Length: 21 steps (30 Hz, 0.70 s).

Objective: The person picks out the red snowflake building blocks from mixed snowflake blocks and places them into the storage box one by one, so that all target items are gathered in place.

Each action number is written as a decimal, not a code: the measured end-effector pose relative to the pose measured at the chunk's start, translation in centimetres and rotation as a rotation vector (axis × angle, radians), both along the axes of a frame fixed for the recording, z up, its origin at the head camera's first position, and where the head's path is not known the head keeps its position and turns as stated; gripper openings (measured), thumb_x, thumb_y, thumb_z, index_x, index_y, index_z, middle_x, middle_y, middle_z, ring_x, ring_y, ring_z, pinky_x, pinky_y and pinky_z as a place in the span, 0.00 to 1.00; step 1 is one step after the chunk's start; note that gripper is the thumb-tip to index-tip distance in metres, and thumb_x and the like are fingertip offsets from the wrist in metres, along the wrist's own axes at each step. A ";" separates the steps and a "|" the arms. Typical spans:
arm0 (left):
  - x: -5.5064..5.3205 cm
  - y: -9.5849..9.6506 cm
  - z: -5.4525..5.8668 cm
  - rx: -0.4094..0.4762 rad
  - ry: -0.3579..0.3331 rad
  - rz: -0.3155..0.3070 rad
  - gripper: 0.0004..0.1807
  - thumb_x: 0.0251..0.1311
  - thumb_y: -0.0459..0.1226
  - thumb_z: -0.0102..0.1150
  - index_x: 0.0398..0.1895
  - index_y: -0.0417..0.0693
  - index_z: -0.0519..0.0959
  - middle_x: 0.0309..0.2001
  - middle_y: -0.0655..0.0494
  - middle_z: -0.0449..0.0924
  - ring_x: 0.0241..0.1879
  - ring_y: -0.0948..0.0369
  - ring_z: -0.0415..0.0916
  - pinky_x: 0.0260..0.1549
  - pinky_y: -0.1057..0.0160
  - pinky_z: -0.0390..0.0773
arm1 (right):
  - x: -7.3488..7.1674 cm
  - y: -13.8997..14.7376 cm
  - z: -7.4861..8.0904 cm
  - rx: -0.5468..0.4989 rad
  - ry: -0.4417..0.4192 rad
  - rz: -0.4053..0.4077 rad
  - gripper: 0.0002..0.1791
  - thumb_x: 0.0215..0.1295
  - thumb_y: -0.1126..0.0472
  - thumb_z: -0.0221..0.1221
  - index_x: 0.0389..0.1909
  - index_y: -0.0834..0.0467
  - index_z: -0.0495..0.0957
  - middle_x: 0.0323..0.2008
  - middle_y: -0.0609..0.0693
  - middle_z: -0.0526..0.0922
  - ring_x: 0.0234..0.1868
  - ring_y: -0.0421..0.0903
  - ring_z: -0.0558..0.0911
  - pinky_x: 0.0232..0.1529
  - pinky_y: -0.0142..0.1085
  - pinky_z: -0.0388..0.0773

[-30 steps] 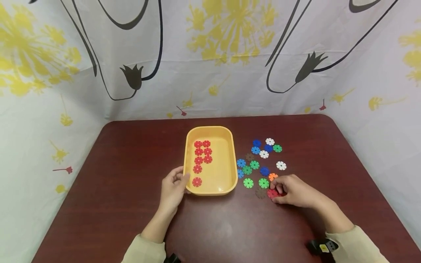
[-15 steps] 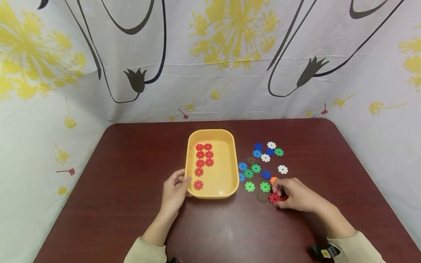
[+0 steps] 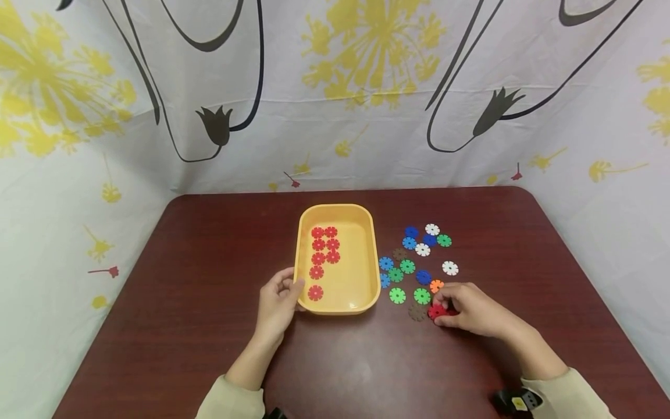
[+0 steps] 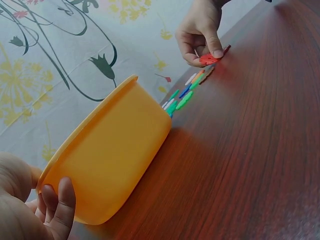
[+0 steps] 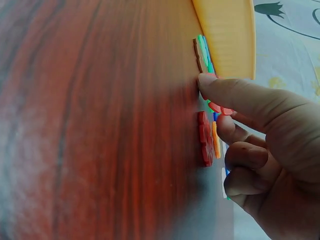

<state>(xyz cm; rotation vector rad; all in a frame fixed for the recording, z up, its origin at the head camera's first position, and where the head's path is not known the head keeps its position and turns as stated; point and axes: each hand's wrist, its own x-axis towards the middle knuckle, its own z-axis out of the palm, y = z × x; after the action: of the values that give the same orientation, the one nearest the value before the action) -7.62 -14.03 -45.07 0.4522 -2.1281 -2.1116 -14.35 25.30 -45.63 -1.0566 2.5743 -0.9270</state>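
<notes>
My left hand (image 3: 275, 304) grips the near left side of a yellow plastic tray (image 3: 374, 256), thumb on the rim and fingers against the outer wall (image 4: 112, 150). Inside the tray, several red notched discs (image 3: 316, 272) form two columns at the left. To the right of the tray, my right hand (image 3: 473, 309) pinches a red notched disc (image 3: 437, 312) between thumb and fingertips. That disc looks tilted, its edge raised in the right wrist view (image 5: 220, 109). A second red disc (image 5: 205, 139) lies on the table beneath the hand, mostly hidden in the head view.
Loose notched discs in blue, green, white, brown and orange spread between tray and right hand, including a green disc (image 3: 421, 296), a brown disc (image 3: 417, 312) and an orange disc (image 3: 437, 286). A patterned cloth (image 3: 335, 139) hangs behind the dark wooden table (image 3: 220, 256).
My right fingertips have drawn together on the red disc, which now sits more tilted. The left hand and tray stay in place; the head view has shifted slightly.
</notes>
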 end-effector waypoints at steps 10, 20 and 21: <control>-0.1 -0.1 0.0 0.010 0.003 0.001 0.22 0.68 0.32 0.61 0.63 0.33 0.74 0.35 0.45 0.75 0.27 0.57 0.79 0.21 0.66 0.84 | -0.3 0.0 0.6 0.036 -0.093 -0.030 0.21 0.52 0.54 0.77 0.43 0.57 0.82 0.26 0.38 0.77 0.25 0.35 0.71 0.23 0.28 0.70; -0.1 0.0 -0.2 -0.002 -0.012 0.012 0.21 0.68 0.32 0.61 0.62 0.35 0.75 0.34 0.46 0.75 0.27 0.54 0.79 0.21 0.64 0.85 | -0.8 -0.4 0.7 -0.003 -0.060 -0.043 0.17 0.53 0.56 0.77 0.40 0.54 0.83 0.21 0.35 0.76 0.18 0.33 0.68 0.17 0.27 0.70; -0.1 0.0 -0.1 0.000 -0.013 0.014 0.20 0.68 0.32 0.61 0.62 0.36 0.75 0.34 0.46 0.75 0.27 0.54 0.79 0.21 0.64 0.85 | -0.9 -0.5 0.7 -0.020 -0.037 -0.049 0.17 0.52 0.56 0.77 0.40 0.54 0.83 0.20 0.35 0.75 0.17 0.33 0.68 0.17 0.28 0.70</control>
<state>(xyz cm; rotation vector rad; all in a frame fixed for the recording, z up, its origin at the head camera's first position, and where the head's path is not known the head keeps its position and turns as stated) -7.70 -14.01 -45.20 0.4808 -2.1263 -2.1068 -15.24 24.82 -44.89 -0.9762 2.5767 -0.9765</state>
